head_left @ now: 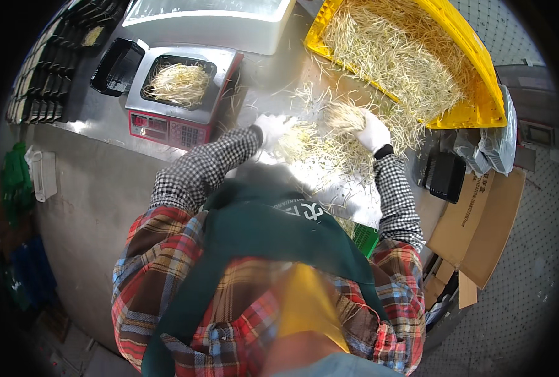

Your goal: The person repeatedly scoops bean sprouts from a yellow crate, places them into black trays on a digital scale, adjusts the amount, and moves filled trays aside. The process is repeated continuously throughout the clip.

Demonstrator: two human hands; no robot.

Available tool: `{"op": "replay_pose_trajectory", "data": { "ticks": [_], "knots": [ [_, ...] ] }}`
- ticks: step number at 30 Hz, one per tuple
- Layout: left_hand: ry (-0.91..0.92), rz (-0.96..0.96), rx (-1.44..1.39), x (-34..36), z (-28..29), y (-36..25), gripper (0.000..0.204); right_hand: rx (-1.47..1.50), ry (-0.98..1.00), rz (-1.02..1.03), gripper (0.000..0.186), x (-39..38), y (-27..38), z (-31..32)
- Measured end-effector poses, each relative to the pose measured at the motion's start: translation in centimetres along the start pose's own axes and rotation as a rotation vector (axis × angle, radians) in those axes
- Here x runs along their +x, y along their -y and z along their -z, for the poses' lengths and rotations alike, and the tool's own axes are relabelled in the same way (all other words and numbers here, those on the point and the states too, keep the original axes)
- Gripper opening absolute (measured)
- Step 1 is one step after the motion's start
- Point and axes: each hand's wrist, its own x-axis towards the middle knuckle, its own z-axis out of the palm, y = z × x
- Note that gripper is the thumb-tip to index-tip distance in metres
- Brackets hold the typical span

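Note:
My left hand [272, 131], in a white glove, reaches into loose pale bean sprouts [301, 147] on the steel table; its fingertips are blurred among them, so their grip is unclear. My right hand [370, 131], also gloved, is closed on a bunch of bean sprouts [342, 116] to the right of my left hand. At left, a digital scale [166, 129] bears a black tray of sprouts [176, 81]. A tipped yellow crate [483, 91] at the upper right spills a large heap of sprouts toward my right hand.
Stacked black trays [44, 72] and a single black tray [113, 66] stand at left. A translucent tub [207, 25] sits behind the scale. At right are another black tray [443, 176], plastic bags [490, 157], cardboard [474, 226] and a green basket [364, 239].

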Motion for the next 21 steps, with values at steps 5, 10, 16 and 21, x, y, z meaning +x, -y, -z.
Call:
{"op": "replay_pose_trajectory", "data": {
  "ticks": [5, 10, 16, 21],
  "knots": [
    [-0.020, 0.100, -0.701, 3.9, 4.6, 4.7, 0.095, 0.056, -0.095, 0.131, 0.058, 2.0, 6.2, -7.4],
    [-0.249, 0.090, -0.342, 3.4, -0.9, 3.5, 0.091, -0.129, -0.122, 0.222, 0.106, 1.9, 7.7, -10.4],
    [-0.089, 0.058, -0.269, 4.4, -1.4, 1.9, 0.055, -0.158, 0.096, 0.061, 0.054, 3.5, 4.4, -12.7],
    [-0.052, -0.120, -0.142, 1.3, 2.1, 0.9, 0.041, -0.244, 0.152, 0.023, 0.029, 2.5, -2.8, -7.2]
  ]
}}
